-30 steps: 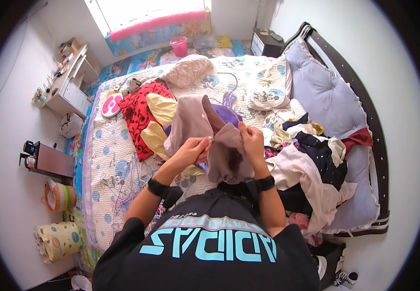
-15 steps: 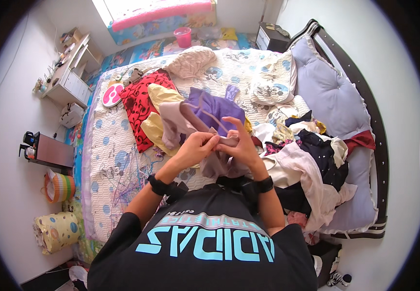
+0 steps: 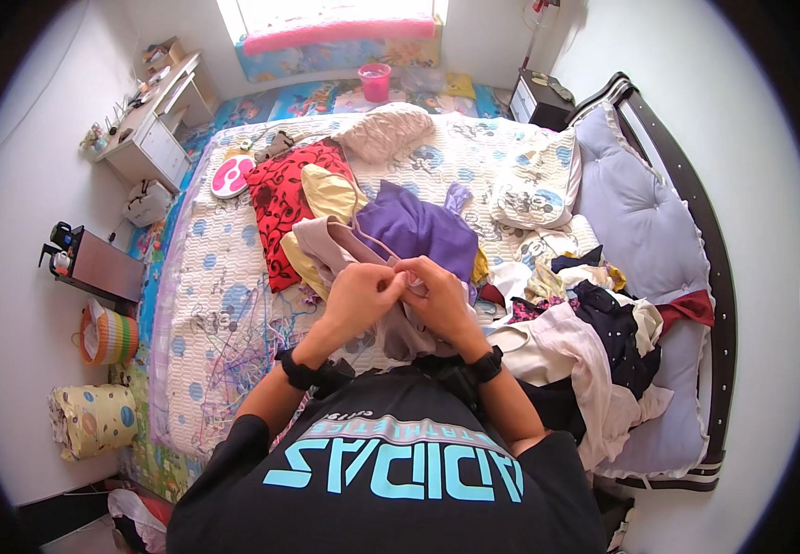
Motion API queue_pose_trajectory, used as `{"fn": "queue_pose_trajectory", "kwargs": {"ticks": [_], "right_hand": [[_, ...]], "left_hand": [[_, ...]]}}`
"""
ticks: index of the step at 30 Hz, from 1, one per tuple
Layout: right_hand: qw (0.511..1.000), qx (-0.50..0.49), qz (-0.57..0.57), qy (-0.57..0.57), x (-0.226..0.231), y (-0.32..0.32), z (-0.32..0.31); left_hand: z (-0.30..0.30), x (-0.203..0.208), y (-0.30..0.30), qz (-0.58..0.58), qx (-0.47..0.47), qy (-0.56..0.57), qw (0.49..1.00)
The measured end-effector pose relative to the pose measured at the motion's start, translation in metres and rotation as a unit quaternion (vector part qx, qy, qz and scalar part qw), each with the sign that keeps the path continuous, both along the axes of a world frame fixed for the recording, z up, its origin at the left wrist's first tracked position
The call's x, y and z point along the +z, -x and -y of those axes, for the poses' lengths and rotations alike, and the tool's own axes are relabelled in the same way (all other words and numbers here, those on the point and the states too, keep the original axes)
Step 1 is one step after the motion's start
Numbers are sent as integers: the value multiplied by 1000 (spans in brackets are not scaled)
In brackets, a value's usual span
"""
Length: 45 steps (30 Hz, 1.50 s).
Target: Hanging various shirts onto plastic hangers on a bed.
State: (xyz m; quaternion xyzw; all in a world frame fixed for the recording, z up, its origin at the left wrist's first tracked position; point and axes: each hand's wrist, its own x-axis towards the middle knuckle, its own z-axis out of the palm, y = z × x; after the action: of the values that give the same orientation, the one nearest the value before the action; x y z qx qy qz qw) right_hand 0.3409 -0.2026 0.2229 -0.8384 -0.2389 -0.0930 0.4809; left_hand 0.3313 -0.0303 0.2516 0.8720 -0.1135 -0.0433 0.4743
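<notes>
A mauve-grey garment with thin straps [image 3: 324,247] hangs between my two hands above the bed, its lower folds falling toward my body. My left hand [image 3: 361,297] is closed in a pinch on the garment's edge. Right beside it, my right hand [image 3: 437,300] pinches the same garment, with fingertips nearly touching those of the left. The exact bit of cloth between the fingers is partly hidden. Just beyond lie a purple garment [image 3: 418,226], a pale yellow cloth [image 3: 328,191] and a red cushion with black scrolls [image 3: 275,198].
A heap of mixed clothes [image 3: 594,323] covers the bed's right side near the padded headboard [image 3: 636,189]. Tangled pastel strings [image 3: 243,346] lie at left on the quilted bedcover [image 3: 201,314]. A pillow [image 3: 534,175], a pink round-topped item [image 3: 232,175] and a pink bucket [image 3: 375,83] are farther off.
My right hand's raised fingers have folded down, and both hands have drawn together on the mauve-grey garment. The whole view has shifted slightly, with the room sitting lower in it.
</notes>
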Motion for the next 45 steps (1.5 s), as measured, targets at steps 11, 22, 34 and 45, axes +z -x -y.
{"fn": "queue_pose_trajectory", "kwargs": {"ticks": [11, 22, 34, 45], "right_hand": [[991, -70, -54, -96, -14, -15, 4], [959, -101, -163, -209, 0, -2, 25], [998, -11, -57, 26, 18, 27, 31], [987, -93, 76, 111, -4, 22, 26]], "left_hand": [[-33, -28, 15, 14, 7, -57, 998], [-22, -103, 3, -79, -8, 8, 997], [16, -27, -1, -52, -129, 88, 986], [22, 0, 7, -97, -143, 86, 981]]}}
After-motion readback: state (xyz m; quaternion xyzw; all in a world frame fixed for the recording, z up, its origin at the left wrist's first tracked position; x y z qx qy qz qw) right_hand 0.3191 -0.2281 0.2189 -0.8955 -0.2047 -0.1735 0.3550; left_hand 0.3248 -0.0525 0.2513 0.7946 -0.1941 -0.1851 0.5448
